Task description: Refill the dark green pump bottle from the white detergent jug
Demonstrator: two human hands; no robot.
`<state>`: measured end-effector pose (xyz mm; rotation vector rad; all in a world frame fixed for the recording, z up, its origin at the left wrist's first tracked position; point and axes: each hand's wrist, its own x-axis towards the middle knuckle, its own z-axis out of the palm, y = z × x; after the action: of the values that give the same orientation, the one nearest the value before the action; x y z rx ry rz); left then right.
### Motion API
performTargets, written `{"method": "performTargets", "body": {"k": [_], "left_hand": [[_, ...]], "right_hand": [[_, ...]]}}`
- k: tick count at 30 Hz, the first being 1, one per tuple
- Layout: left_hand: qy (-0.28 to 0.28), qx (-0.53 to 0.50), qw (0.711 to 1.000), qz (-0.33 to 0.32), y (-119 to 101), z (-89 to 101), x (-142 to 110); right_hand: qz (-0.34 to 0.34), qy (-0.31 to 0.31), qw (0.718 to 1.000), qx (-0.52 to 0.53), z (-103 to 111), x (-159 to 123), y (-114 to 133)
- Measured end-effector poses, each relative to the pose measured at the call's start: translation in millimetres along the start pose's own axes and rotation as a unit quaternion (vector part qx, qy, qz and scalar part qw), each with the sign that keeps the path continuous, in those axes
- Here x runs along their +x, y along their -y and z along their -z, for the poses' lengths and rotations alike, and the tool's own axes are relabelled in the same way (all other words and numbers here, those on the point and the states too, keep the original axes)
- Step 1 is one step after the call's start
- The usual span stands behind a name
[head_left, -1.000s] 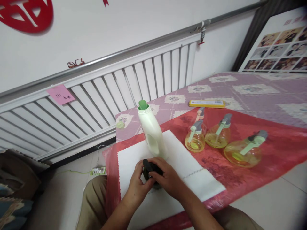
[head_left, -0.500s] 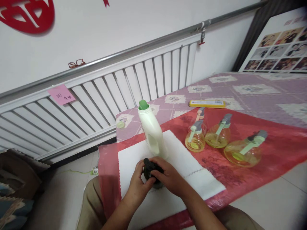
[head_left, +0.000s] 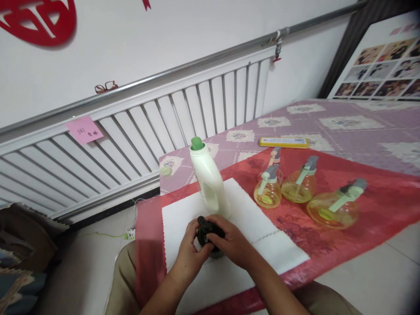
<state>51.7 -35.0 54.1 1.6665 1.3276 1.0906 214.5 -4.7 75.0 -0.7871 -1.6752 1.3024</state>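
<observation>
Between my two hands is a black-topped bottle (head_left: 212, 232) with a short spout, standing over the white cloth; its lower body is mostly hidden. My left hand (head_left: 193, 243) wraps its left side, thumb toward the front. On the other side, my right hand (head_left: 227, 238) curls around the top, its thumb meeting the left one. Just behind stands a tall white-green jug (head_left: 210, 181) with its neck uncapped and a green spout inside. Off to the right are several clear spray bottles of yellow liquid, the closest being a squat round one (head_left: 267, 194).
The white cloth (head_left: 272, 249) lies on a red plastic sheet (head_left: 344, 170) over a purple patterned tablecloth (head_left: 331, 109). A yellow flat case (head_left: 284, 142) rests farther back, and a pale green cap (head_left: 166, 171) sits at the left table edge. A white radiator (head_left: 170, 118) lines the wall.
</observation>
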Motion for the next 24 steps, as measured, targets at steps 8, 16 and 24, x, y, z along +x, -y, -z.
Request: {"method": "performTargets", "body": {"k": [8,16,24], "left_hand": [[0.003,-0.010,1.000,-0.014,4.0,-0.4,0.0],[0.000,-0.021,0.999,-0.027,6.6,-0.5,0.9],[-0.001,-0.013,1.000,-0.026,7.1,0.4,1.4]], "right_hand": [[0.031,-0.083,0.996,-0.031,-14.7,1.2,-7.5],[0.057,-0.100,0.989,-0.092,-15.4,0.3,-5.0],[0.074,-0.079,0.980,-0.168,-6.7,-1.5,-8.8]]}}
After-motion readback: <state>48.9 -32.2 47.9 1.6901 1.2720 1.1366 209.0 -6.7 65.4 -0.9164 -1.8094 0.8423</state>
